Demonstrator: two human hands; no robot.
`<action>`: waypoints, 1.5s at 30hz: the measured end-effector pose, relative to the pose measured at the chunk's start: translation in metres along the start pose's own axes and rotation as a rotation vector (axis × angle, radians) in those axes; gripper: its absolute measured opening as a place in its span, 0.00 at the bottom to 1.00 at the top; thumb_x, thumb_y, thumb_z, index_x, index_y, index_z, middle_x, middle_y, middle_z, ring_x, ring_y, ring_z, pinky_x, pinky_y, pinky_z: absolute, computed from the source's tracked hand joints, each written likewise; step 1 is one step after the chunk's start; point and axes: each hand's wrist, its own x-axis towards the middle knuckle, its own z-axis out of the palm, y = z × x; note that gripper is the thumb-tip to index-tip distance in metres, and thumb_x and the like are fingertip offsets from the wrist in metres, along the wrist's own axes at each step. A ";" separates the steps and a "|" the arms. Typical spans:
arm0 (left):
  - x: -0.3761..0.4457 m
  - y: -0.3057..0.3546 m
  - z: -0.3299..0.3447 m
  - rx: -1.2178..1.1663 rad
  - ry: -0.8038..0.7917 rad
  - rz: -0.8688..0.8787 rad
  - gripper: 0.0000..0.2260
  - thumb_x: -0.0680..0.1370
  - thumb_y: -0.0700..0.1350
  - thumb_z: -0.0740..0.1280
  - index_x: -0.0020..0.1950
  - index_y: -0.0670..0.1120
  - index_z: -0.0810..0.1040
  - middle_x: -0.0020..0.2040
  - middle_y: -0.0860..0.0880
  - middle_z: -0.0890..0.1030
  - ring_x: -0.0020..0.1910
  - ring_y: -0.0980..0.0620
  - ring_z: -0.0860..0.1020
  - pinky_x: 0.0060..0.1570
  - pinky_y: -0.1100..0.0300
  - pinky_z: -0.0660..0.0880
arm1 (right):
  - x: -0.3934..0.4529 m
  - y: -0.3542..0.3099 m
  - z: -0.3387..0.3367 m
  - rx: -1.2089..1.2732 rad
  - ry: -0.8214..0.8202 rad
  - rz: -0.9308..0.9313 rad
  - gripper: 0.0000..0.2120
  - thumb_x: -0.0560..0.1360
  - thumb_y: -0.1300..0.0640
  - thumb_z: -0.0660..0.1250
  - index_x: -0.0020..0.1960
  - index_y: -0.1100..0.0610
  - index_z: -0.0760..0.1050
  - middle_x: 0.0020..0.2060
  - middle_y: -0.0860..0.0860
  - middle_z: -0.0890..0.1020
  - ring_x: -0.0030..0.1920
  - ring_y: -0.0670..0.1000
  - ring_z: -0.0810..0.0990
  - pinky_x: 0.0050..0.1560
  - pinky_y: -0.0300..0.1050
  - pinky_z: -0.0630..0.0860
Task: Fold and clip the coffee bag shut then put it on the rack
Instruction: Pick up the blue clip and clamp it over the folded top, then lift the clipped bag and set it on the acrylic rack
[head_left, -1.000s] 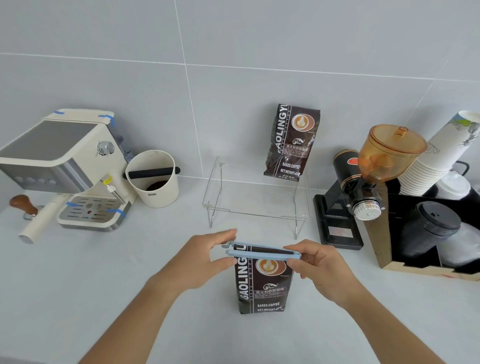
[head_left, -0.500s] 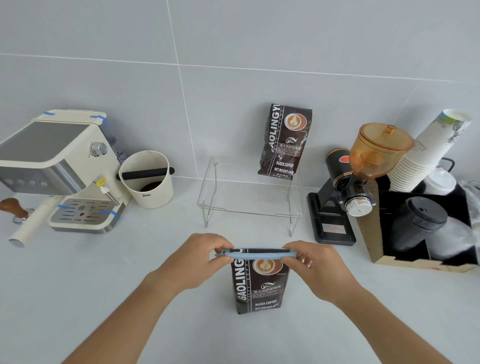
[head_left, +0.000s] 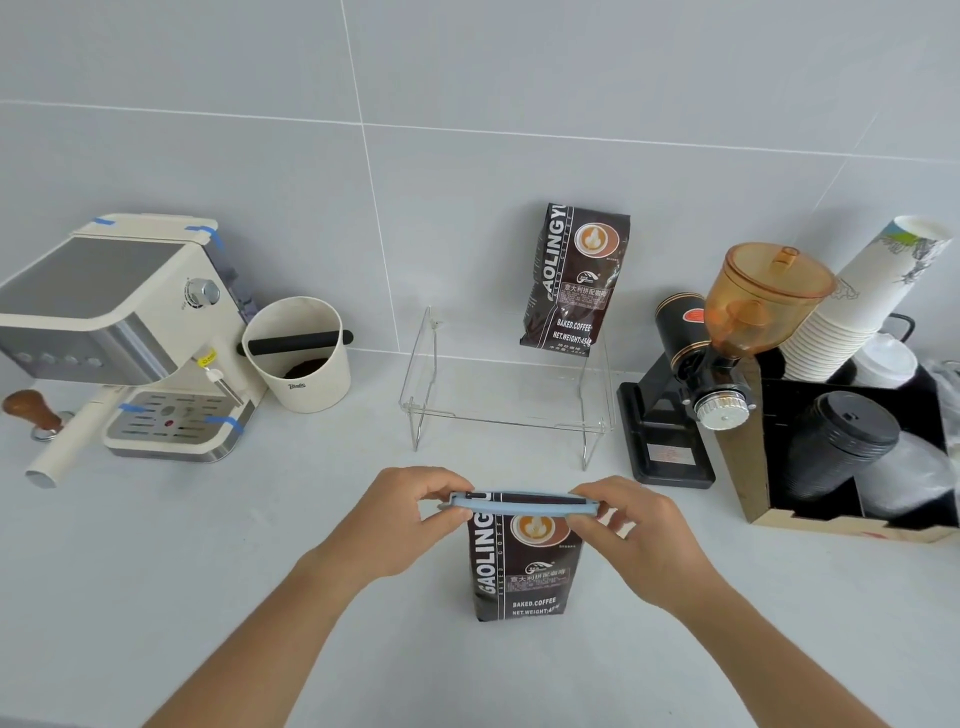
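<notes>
Coffee bag (head_left: 522, 566): upright, near the desk's front edge, top folded. Blue clip (head_left: 522, 505): gaping a second ago, now pressed flat along the fold, so sealing looks done. Your left hand (head_left: 400, 519) and right hand (head_left: 639, 535) pinch its ends. Remaining: the rack (head_left: 506, 405) behind

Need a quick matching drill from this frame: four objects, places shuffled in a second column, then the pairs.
Things:
1. blue clip
2. second coffee bag
3. knock box
4. stack of paper cups

Places:
A. far right, above the black organizer
B. on the clear rack, leaning on the wall
C. across the top of the near coffee bag, pinched at each end by a hand
D. just right of the espresso machine

Pairs: 1-C, 2-B, 3-D, 4-A
</notes>
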 end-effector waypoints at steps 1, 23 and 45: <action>-0.001 -0.001 0.002 -0.089 0.002 -0.033 0.09 0.73 0.40 0.73 0.47 0.53 0.84 0.44 0.56 0.86 0.48 0.61 0.82 0.52 0.76 0.72 | 0.000 0.004 0.002 0.050 -0.013 0.014 0.13 0.71 0.59 0.75 0.51 0.43 0.81 0.43 0.35 0.82 0.47 0.40 0.79 0.41 0.33 0.78; -0.046 -0.030 0.107 -0.578 0.116 -0.463 0.13 0.80 0.41 0.65 0.62 0.51 0.78 0.54 0.65 0.83 0.50 0.71 0.80 0.43 0.78 0.73 | -0.041 0.045 0.070 0.548 -0.090 0.473 0.22 0.78 0.64 0.64 0.65 0.41 0.75 0.58 0.38 0.84 0.55 0.43 0.84 0.56 0.40 0.77; 0.005 0.041 0.027 -0.545 0.281 -0.182 0.11 0.80 0.41 0.63 0.55 0.54 0.82 0.48 0.60 0.87 0.47 0.64 0.83 0.42 0.75 0.75 | 0.023 -0.036 0.018 0.500 0.082 0.222 0.16 0.79 0.62 0.63 0.61 0.45 0.79 0.52 0.43 0.87 0.45 0.48 0.87 0.51 0.52 0.82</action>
